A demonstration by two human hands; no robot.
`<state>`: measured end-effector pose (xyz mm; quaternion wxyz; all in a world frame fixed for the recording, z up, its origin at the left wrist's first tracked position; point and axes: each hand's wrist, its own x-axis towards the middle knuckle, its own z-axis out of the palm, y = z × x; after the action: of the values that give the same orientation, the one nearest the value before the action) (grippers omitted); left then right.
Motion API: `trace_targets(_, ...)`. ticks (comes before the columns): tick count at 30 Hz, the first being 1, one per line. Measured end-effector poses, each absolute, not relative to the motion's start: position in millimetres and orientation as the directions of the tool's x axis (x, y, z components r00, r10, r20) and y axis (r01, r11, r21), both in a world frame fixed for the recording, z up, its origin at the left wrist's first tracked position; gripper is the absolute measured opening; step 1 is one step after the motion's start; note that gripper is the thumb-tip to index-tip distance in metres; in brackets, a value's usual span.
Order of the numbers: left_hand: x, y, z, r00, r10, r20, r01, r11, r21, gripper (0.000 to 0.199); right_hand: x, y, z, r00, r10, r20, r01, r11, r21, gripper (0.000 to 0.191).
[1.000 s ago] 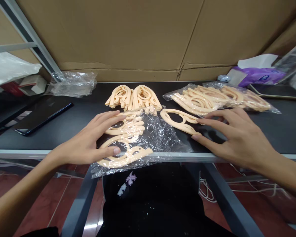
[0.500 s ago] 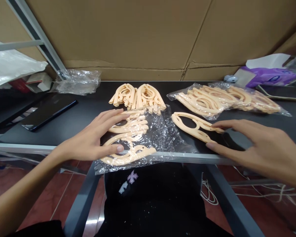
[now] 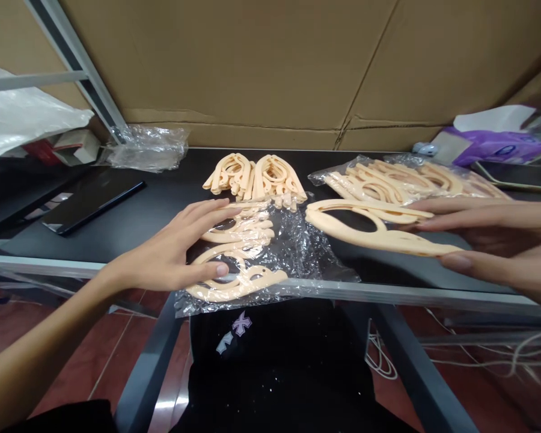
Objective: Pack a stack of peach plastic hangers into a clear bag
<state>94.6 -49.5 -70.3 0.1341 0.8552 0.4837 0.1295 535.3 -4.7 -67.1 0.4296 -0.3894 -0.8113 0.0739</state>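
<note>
My right hand point(image 3: 509, 240) grips a beige plastic folding hanger point(image 3: 365, 239), folded up, by the ends of its arms between thumb and fingers. It is raised off the table on the right. My left hand point(image 3: 162, 249) lies flat with spread fingers on a clear plastic bag point(image 3: 304, 240). Inside that bag are several beige folding hangers point(image 3: 259, 279), partly under my fingers, and the bag overhangs the table's front edge. Just behind it stand two bunches of folded hangers point(image 3: 255, 180). A second clear bag of hangers point(image 3: 388, 180) is behind my right hand.
A dark phone point(image 3: 94, 201) lies at the left on the black table. Crumpled clear film point(image 3: 148, 147) sits at the back left. At the back right is a purple tissue pack point(image 3: 500, 147). Cardboard point(image 3: 252, 66) walls off the rear.
My right hand has lifted the folding hanger and brought it up, turning it flatter, so it now partly covers the right bag. My left hand stays on the bag.
</note>
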Motion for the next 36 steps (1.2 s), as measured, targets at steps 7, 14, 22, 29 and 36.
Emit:
trace_targets(7,92.1,-49.4,-71.0,0.498,0.864,0.077,0.795,-0.491,0.356,0.091,496.0,23.9,-79.8,-0.584,0.572,0.575,0.244,0.8,-0.548,0.025)
trace_targets(14,90.9,-48.9,-71.4,0.498,0.864,0.077,0.795,-0.49,0.358,0.093,507.9,39.5,-78.0,-0.568,0.648,0.508,0.287,0.734,-0.616,0.023)
trace_targets(22,93.9,-50.1,-70.2,0.489,0.869,0.077,0.804,-0.484,0.346,0.09,511.0,43.7,-78.7,-0.6,0.654,0.461,0.287,0.713,-0.639,0.021)
trace_targets(29,95.5,-51.3,-67.7,0.478,0.875,0.076,0.805,-0.471,0.361,0.085,444.3,28.9,-68.1,-0.746,0.517,0.419,0.193,0.771,-0.607,0.03)
trace_targets(36,94.7,-49.8,-69.3,0.461,0.884,0.081,0.803,-0.454,0.386,0.085,414.6,19.4,-55.2,-0.859,0.406,0.311,0.166,0.796,-0.582,0.023)
